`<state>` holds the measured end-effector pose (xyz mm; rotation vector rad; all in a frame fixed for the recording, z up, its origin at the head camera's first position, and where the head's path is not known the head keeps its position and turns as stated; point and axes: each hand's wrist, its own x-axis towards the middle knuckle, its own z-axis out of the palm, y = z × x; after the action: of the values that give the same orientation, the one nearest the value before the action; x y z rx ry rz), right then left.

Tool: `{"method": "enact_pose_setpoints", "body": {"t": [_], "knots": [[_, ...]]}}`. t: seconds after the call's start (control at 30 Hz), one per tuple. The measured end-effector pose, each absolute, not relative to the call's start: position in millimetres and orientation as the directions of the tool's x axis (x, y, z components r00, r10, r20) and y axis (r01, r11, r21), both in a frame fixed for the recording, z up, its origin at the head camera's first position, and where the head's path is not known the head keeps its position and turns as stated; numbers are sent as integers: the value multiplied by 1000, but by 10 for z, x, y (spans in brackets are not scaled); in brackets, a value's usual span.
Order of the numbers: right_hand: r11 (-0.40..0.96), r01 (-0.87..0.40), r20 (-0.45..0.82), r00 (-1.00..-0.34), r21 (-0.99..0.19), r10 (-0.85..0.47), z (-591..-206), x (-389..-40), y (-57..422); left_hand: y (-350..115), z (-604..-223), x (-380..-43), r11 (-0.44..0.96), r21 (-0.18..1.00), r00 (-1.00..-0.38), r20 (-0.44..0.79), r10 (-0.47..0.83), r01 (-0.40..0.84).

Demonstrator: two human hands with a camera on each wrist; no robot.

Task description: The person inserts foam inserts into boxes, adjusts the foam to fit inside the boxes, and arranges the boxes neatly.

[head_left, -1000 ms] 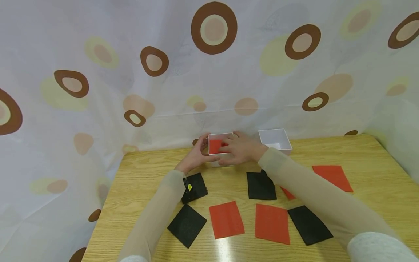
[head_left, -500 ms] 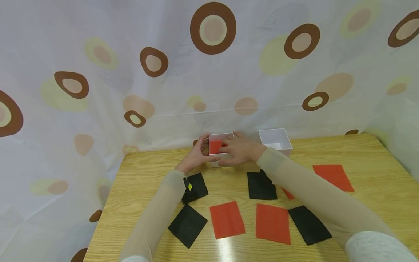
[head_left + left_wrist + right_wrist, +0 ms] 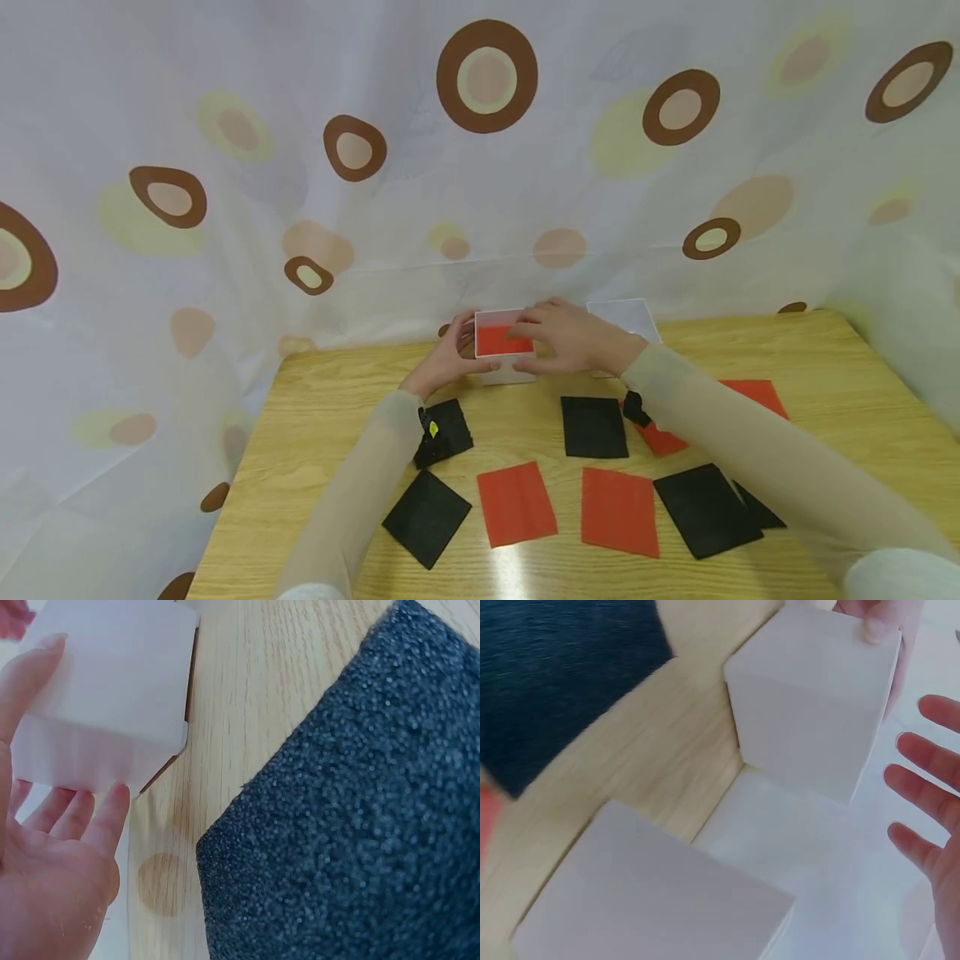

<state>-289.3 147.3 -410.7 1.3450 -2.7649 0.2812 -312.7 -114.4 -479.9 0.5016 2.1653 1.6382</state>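
A white open-topped box (image 3: 509,373) stands at the back of the table with a red square (image 3: 495,342) inside it. My left hand (image 3: 442,365) holds this box by its left side, thumb at the front and fingers on the side wall. In the left wrist view, the fingertips of the left hand (image 3: 60,877) touch the white box (image 3: 112,682). My right hand (image 3: 573,337) is over the box's right edge, its fingers loosely spread. The right wrist view shows the right hand (image 3: 937,791) with straight, parted fingers and nothing in them, beside the box (image 3: 810,712).
A second white box (image 3: 624,315) stands to the right, partly hidden by the right arm. Several black squares (image 3: 427,518) and red squares (image 3: 517,504) lie spread on the wooden table (image 3: 330,392). A patterned curtain (image 3: 405,200) hangs directly behind.
My right hand has drawn up and to the right out of the first box, uncovering more of the red square. The left hand keeps its hold on the box.
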Motion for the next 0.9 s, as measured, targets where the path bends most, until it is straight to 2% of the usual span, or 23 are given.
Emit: {"method": "enact_pose_setpoints", "body": {"t": [0.27,0.47,0.7,0.9], "knots": [[545,-823,164,-567,-162,-807,-4177,-2572,1646,-1158,-4869,-3143,241,970,-862,-89,499,40],[517,-842,95,-533,-154,-841,-4282,-2287,1704,-1155,-4859,-3153,226,973,-864,-69,499,52],[547,-812,14,-561,-203,-828,-4443,-1967,1674,-1155,-4853,-3146,238,970,-862,-80,500,47],[533,-817,41,-553,-219,-832,-4565,-1805,1631,-1151,-4853,-3141,232,971,-862,-66,503,61]]}}
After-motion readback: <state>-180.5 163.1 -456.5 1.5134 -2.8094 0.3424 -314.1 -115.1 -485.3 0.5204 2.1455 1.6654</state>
